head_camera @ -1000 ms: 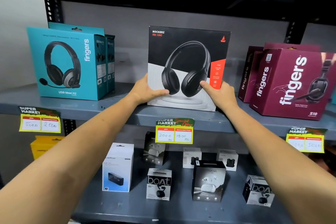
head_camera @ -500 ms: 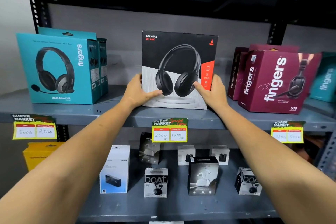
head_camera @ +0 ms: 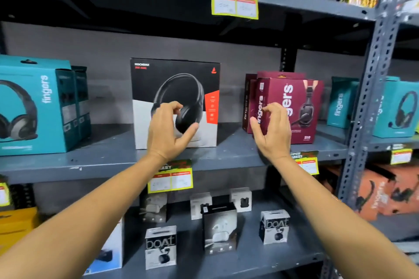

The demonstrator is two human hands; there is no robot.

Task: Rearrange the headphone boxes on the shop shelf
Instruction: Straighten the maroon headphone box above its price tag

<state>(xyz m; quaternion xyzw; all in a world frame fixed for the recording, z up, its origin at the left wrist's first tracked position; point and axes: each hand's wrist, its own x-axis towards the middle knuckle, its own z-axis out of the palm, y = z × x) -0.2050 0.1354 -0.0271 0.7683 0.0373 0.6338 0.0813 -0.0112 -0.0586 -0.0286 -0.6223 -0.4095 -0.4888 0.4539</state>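
Note:
A black and white headphone box stands upright on the grey middle shelf. My left hand hovers in front of its lower face, fingers apart, holding nothing. To the right, two maroon headphone boxes stand together on the same shelf. My right hand is in front of their lower left part, fingers curled loosely and apart, empty. Teal headphone boxes stand at the shelf's left end.
More teal boxes sit at the far right behind a perforated steel upright. Small earbud boxes fill the lower shelf. Yellow price tags hang on the shelf edges. Orange boxes lie lower right.
Both hands have let go of the black and white box, which now stands alone. My right hand has moved right, in front of the maroon boxes. The view has shifted right and closer.

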